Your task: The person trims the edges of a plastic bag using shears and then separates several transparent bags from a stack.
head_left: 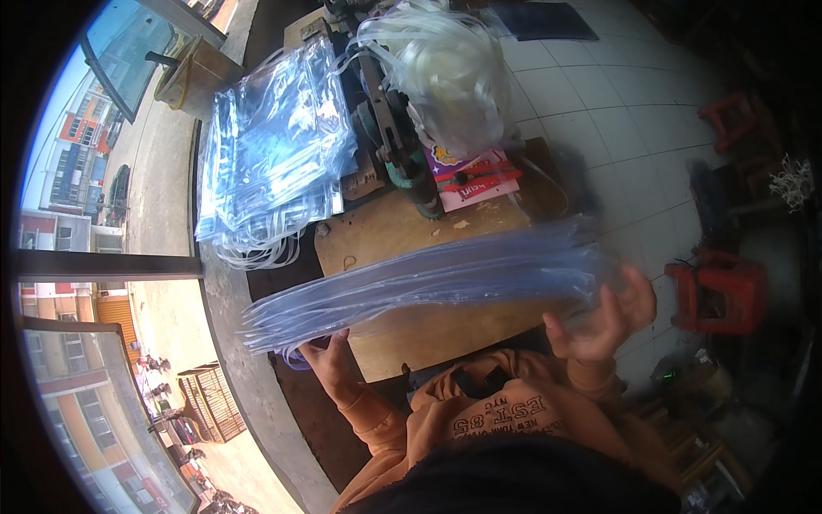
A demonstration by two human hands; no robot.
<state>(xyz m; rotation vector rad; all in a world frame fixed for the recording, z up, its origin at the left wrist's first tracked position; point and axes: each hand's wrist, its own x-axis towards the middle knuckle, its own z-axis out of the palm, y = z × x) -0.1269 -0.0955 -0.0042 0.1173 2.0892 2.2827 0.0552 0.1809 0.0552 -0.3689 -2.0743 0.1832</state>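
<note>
Over the wooden worktop (pixel 402 236), person holds a stack of clear plastic bags (pixel 428 278) flat between both hands, stack spanning left to right at chest level. Left hand (pixel 330 351) is under the stack's left end, fingers curled up around the edge, gripping it. Right hand (pixel 604 317) is at the right end, fingers half closed on the bag edge w/ thumb up; the end is blurred there, so exact pinch is hard to read.

Behind, a 2nd pile of clear bags (pixel 274 146) lies at the worktop's far left, loose white strips hanging under it. Green machine (pixel 402 146) sits mid-worktop, w/ a big bundle of translucent strips (pixel 445 68) on top. Pink-red packet (pixel 475 176) just right of the machine. Red stool (pixel 719 291) on tiled floor to the right. Window on the left looks down to a street.

To do this step well, imo: keep both ends level so slick sheets don't slide out, grip w/ even pressure, square the edges together before setting down, keep clear of the machine. Slack middle could sag; support from below.
</note>
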